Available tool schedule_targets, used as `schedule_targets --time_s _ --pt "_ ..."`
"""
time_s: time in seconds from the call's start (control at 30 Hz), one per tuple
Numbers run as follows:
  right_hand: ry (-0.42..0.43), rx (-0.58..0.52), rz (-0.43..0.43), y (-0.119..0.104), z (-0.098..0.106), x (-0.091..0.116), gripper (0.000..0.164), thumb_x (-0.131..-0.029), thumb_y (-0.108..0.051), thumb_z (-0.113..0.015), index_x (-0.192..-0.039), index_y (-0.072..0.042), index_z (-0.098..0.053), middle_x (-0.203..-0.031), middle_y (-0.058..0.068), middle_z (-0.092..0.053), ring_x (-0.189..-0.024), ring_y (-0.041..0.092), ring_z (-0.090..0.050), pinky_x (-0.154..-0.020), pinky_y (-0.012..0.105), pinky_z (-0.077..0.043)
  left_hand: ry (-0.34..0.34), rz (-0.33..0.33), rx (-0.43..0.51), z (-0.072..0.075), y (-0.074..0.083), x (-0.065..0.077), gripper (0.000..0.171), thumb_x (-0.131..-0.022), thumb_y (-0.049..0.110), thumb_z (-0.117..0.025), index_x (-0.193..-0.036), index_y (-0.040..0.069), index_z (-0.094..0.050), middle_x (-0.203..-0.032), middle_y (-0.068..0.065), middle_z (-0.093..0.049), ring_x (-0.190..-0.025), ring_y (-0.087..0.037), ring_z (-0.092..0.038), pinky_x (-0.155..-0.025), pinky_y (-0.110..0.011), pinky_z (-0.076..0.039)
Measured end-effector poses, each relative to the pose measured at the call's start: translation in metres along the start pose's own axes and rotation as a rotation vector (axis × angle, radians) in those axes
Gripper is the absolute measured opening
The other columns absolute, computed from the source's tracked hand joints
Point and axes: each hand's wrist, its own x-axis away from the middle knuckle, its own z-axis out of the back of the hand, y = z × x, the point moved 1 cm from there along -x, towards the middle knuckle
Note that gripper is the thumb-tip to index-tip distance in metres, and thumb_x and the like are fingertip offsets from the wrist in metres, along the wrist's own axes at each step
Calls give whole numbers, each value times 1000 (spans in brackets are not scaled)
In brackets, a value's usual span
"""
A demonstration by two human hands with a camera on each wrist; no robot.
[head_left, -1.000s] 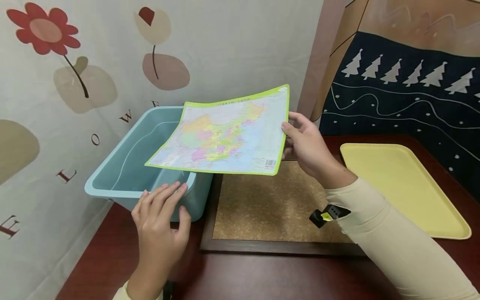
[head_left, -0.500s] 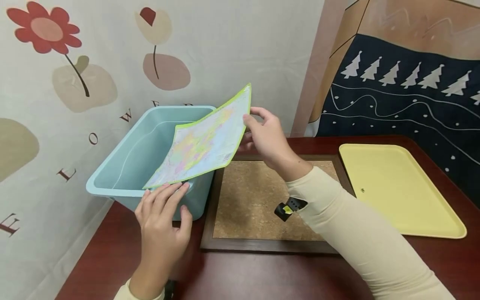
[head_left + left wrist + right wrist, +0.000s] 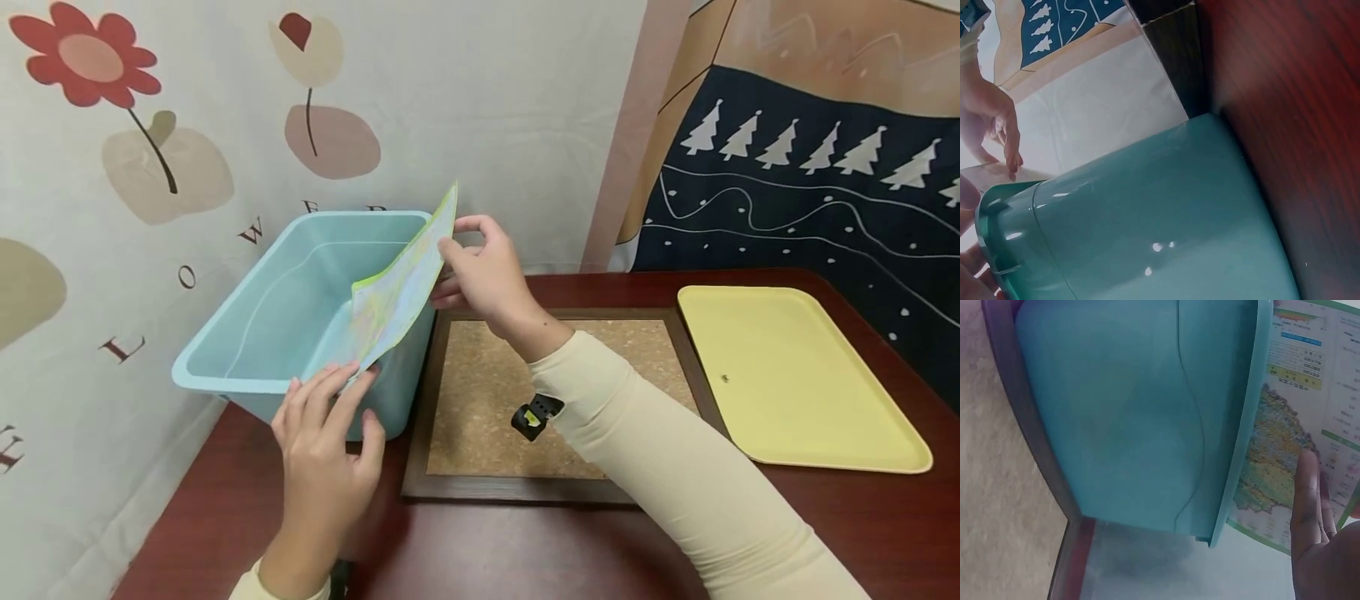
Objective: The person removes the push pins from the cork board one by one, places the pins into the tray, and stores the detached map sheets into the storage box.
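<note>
My right hand [image 3: 487, 275] pinches a thin sheet map [image 3: 397, 300] with a green border by its right edge, thumb on the front face and fingers behind. The sheet stands tilted over a light blue plastic tub [image 3: 262, 317], its lower part inside the rim. Fairly straight fingers of my left hand [image 3: 322, 450] rest on the tub's near rim, with the thumb spread apart by the outer wall. In the right wrist view, the back of the map [image 3: 1279, 456] shows another printed relief map, and fingers lie along it.
To the right of the tub lies a brown-framed cork board [image 3: 480, 400] on the dark red table [image 3: 465, 550]. Beyond it, a yellow tray [image 3: 802, 375] sits at the right. Printed cloth [image 3: 495, 100] hangs behind.
My right hand has moved left and brought the map from above the cork board to the tub, turning it from nearly flat to steep. The left hand has stayed at the rim.
</note>
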Motion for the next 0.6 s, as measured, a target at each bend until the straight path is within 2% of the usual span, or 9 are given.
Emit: schedule_targets --time_s 0.23,0.3,0.4,0.47,0.6 --pt "21 47 -20 5 -7 2 26 -101 -23 -56 -123 -12 -47 -78 12 -66 -54 20 -67 -57 35 -59 -7 -18 -35 0 -3 -6 36 -86 11 -52 -116 7 -72 -127 -16 -65 -122 -39 -54 -108 -61 -27" --pt "13 77 3 5 -3 8 22 -102 -24 -55 -120 -12 -49 -82 16 -68 -55 21 -67 -56 34 -58 -7 -28 -44 1 -2 -10 36 -86 13 -52 -116 8 -72 -130 -17 -63 -123 -40 -53 -104 -60 -29" --pt "-15 153 39 6 14 24 21 -105 -25 -51 -116 -8 -54 -92 23 -68 -63 24 -69 -58 34 -58 30 -50 -34 2 4 -15 36 -84 15 -53 -113 8 -73 -133 -20 -59 -126 -42 -50 -102 -60 -29" --pt "-29 251 76 9 30 39 23 -105 -25 -49 -114 -6 -58 -99 25 -68 -72 25 -70 -61 34 -59 75 -76 -8 2 10 -21 35 -82 14 -53 -110 9 -74 -133 -21 -58 -128 -43 -48 -104 -57 -28" --pt "-40 556 129 14 66 70 25 -105 -30 -49 -119 -15 -64 -112 9 -70 -96 23 -70 -80 38 -59 147 -193 66 0 29 -34 33 -82 11 -53 -106 8 -75 -129 -22 -60 -126 -42 -49 -106 -48 -29"
